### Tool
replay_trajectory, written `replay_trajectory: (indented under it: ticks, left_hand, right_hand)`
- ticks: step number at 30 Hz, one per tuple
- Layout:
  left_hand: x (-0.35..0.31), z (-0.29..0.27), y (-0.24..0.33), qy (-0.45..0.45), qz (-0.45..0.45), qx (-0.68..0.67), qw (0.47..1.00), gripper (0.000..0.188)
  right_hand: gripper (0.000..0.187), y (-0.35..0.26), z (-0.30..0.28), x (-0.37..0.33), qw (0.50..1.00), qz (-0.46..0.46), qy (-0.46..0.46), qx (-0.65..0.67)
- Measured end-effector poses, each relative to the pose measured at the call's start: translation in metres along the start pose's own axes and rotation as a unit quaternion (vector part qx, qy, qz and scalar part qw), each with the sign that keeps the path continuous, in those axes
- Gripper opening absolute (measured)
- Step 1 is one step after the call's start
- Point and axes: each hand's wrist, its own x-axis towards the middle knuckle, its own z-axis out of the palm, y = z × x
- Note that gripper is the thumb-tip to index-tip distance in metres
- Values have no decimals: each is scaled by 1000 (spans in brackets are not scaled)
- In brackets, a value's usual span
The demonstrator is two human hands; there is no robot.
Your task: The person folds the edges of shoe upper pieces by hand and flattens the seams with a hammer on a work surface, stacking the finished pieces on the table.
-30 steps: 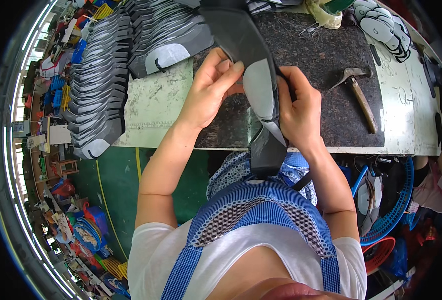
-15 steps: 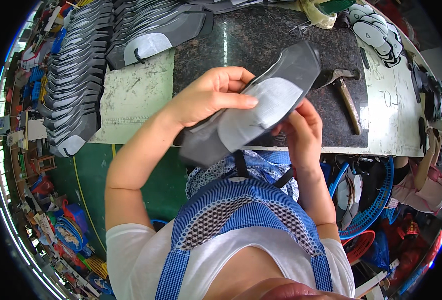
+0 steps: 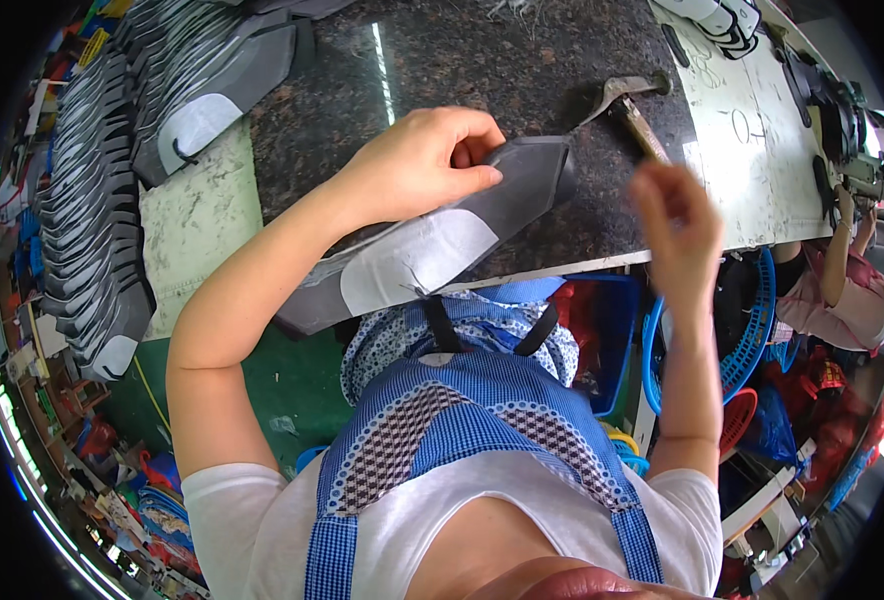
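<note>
My left hand (image 3: 432, 165) grips the far edge of a dark grey cut piece (image 3: 527, 170) with a light grey rounded patch, thumb on top and fingers curled. The piece lies slanted at the table's front edge, its near left end jutting out over it. A short dark loop shows at the patch's lower edge. My right hand (image 3: 680, 230) is off the piece and smeared by motion, beside the lower end of a hammer's wooden handle (image 3: 642, 130). Whether its fingers touch the handle cannot be made out. The hammer's metal head rests on the dark stone slab (image 3: 342, 110).
Rows of similar overlapped grey pieces (image 3: 92, 220) line the table's left side. A pale marked board (image 3: 197, 225) lies under them. White cut parts (image 3: 712, 20) sit at the far right. Below the table edge are a blue basket (image 3: 652, 370) and a blue bin (image 3: 617, 340). Another person works far right.
My right hand has let go of the grey piece and moved right, toward the hammer. The piece has come down lower and left in my left hand. The whole view has shifted.
</note>
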Motion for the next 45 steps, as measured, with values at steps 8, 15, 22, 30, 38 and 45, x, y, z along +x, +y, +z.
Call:
replay_trajectory:
  ticks: [8, 15, 22, 30, 38, 45]
  left_hand:
    - [8, 14, 1, 147, 35, 126, 981, 28]
    - [3, 14, -8, 168, 85, 131, 973, 24]
    - [0, 18, -6, 199, 198, 259, 924, 26]
    - [-4, 18, -1, 184, 160, 308, 920, 22]
    - [-14, 24, -11, 204, 179, 303, 913, 28]
    - [-18, 25, -7, 206, 183, 318, 907, 23]
  right_hand:
    - [22, 33, -6, 78, 960, -177, 91, -194]
    - [20, -27, 2, 30, 968, -193, -154, -40]
    - [16, -50, -3, 65, 967, -71, -246, -17]
    - [23, -13, 2, 72, 887, -336, -314, -48]
    - [33, -12, 6, 60, 901, -348, -217, -142]
    - [12, -17, 12, 64, 901, -327, -278, -61]
